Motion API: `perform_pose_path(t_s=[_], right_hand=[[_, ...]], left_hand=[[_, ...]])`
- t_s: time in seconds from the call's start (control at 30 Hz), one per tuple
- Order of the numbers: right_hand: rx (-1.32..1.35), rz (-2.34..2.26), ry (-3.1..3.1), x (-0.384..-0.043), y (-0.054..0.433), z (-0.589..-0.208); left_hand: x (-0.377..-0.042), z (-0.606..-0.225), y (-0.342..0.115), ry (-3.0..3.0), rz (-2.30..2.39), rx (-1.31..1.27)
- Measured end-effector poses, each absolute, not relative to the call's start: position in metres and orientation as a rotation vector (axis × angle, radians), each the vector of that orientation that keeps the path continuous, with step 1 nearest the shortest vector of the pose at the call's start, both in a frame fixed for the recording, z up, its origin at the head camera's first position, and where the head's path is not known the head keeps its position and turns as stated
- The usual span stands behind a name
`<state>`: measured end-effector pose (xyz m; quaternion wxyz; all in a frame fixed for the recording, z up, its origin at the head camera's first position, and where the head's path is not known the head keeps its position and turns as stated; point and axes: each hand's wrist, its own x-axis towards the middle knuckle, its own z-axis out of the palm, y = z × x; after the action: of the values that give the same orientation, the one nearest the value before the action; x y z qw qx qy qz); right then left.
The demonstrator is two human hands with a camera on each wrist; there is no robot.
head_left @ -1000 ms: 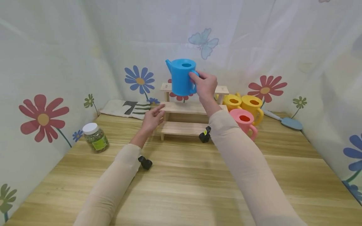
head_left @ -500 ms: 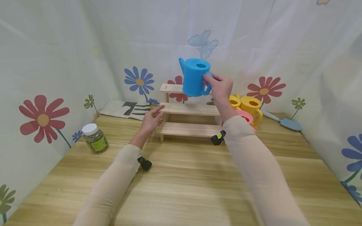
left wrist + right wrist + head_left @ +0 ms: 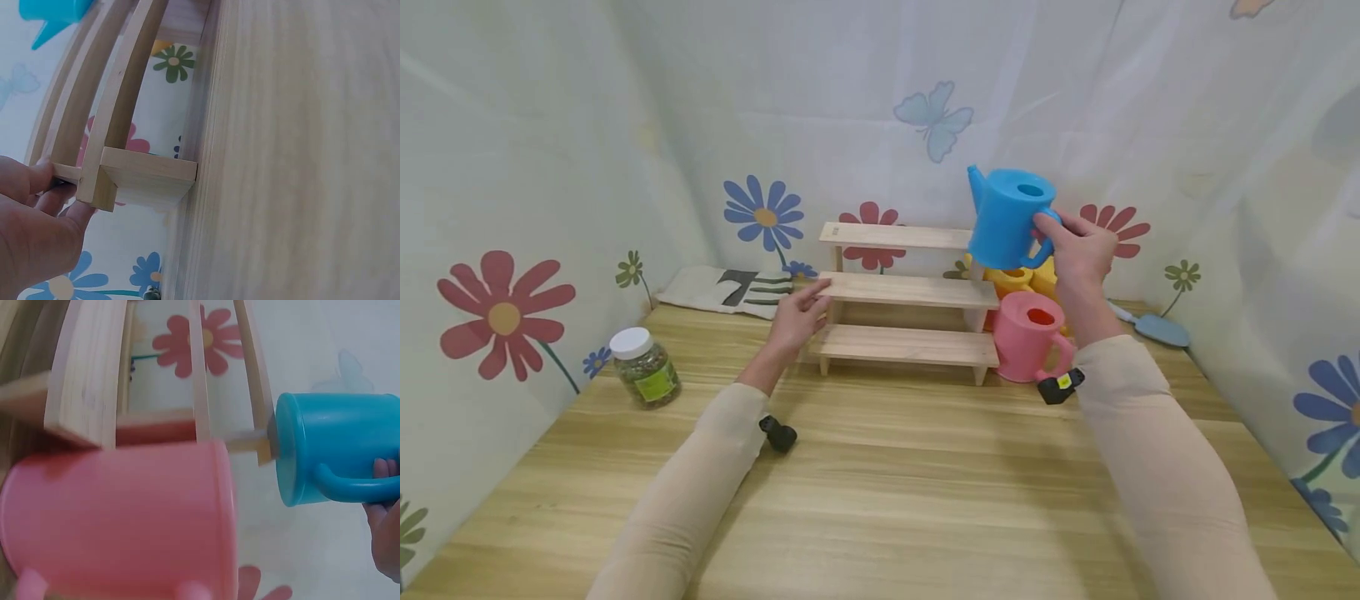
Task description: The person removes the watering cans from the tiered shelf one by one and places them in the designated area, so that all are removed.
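Note:
My right hand [image 3: 1084,250] grips the handle of a blue watering can [image 3: 1009,218], held up over the right end of a three-tier wooden shelf [image 3: 910,289]. The can is nearly upright, its spout to the left. In the right wrist view the blue can [image 3: 344,447] hangs beside the tiers, with fingertips at its handle. My left hand [image 3: 797,318] is at the shelf's left end; in the left wrist view its fingers [image 3: 56,199] pinch the end of the middle tier. A pink watering can [image 3: 1026,335] stands right against the shelf's right side.
Yellow watering cans [image 3: 1013,279] stand behind the pink one, partly hidden by the blue can and right hand. A blue-grey trowel [image 3: 1161,330] lies at the far right. Gloves [image 3: 730,290] lie back left, and a white-lidded jar [image 3: 646,368] stands at the left.
My right hand has carried the blue watering can to the right and slightly down, from above the shelf's middle to its right end. The left hand stays at the shelf's left end.

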<state>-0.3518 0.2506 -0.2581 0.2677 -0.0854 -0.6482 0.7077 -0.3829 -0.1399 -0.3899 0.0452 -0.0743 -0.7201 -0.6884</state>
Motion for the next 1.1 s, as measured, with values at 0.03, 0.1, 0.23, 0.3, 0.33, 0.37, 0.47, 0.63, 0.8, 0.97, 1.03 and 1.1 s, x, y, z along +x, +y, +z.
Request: perform_pose_path(t_s=[0.03,0.1,0.23,0.3,0.33,0.37,0.47,0.63,0.8,0.97,1.03,1.1], right_hand=[[-0.251,1.917,-1.733,-0.350,0.256,-0.258],[-0.282,1.923,-1.703,-0.348,0.265,-0.257],[-0.285,1.958,-1.647,-0.347,0.276,-0.255],[-0.283,1.953,-1.647,-0.347,0.280,-0.256],[-0.284,1.945,-1.652,-0.346,0.282,-0.257],[-0.288,1.931,-1.662,-0.345,0.284,-0.259],[-0.298,1.913,-1.676,-0.339,0.292,-0.264],[-0.285,1.933,-1.680,-0.321,0.312,-0.276],[-0.285,1.996,-1.615,-0.305,0.337,-0.284],[-0.300,2.106,-1.520,-0.288,0.360,-0.291],[-0.305,2.133,-1.491,-0.282,0.366,-0.294],[-0.320,2.140,-1.499,-0.276,0.371,-0.297]], left_hand=[[-0.383,-0.390,-0.141,-2.198,-2.102,-0.227],[-0.382,-0.390,-0.142,-2.199,-2.101,-0.225],[-0.381,-0.390,-0.144,-2.191,-2.100,-0.218],[-0.380,-0.391,-0.145,-2.182,-2.111,-0.215],[-0.380,-0.391,-0.145,-2.181,-2.111,-0.217],[-0.380,-0.391,-0.144,-2.175,-2.119,-0.221],[-0.379,-0.392,-0.142,-2.174,-2.131,-0.236],[-0.379,-0.392,-0.140,-2.176,-2.133,-0.237],[-0.380,-0.392,-0.139,-2.191,-2.115,-0.241],[-0.380,-0.391,-0.140,-2.190,-2.114,-0.231],[-0.381,-0.390,-0.140,-2.186,-2.116,-0.231],[-0.381,-0.390,-0.140,-2.189,-2.117,-0.231]])
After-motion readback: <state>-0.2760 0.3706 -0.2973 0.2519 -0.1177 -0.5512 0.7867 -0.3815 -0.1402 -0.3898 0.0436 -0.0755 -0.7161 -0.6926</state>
